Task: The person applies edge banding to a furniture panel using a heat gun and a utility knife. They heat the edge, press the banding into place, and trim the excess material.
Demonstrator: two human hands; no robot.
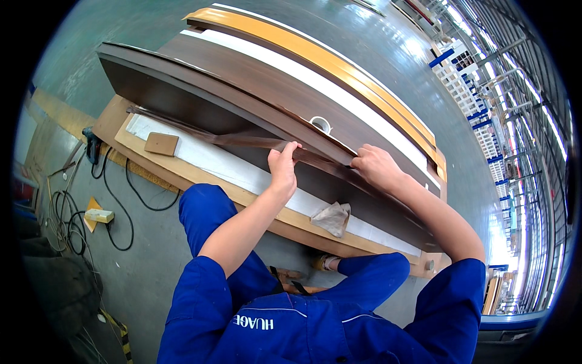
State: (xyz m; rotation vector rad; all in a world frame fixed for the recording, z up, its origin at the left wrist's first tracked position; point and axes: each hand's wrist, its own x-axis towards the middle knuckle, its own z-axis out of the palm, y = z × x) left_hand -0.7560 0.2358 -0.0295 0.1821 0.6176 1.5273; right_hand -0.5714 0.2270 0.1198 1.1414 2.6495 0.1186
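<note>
Grey, glossy floor point(145, 261) all round; tall shelving off to the right, well apart from the fingers. Low bench point(257, 212), wooden-edged, white layer on top, runs below both hands. Dark brown panel point(200, 103), long, stands on edge just behind the fingers. Brown strip point(242, 141), thin and ribbon-like, stretches along the panel's near face, from well left of the fingers, through the left hand, across to the right.

Left hand point(283, 167): fingers closed, pinching the strip. Right hand point(376, 167): fingers bent and drawn together at the strip, by the panel's upper edge; tips partly hidden, cannot tell whether they grip or press.

White tape roll point(328, 127) just beyond the fingers, between the two hands. Crumpled grey cloth point(332, 218) on the bench, nearer the body than the fingers. Brown block point(161, 144) well left of the left fingers. Yellow-orange panel point(303, 48) farther beyond.
</note>
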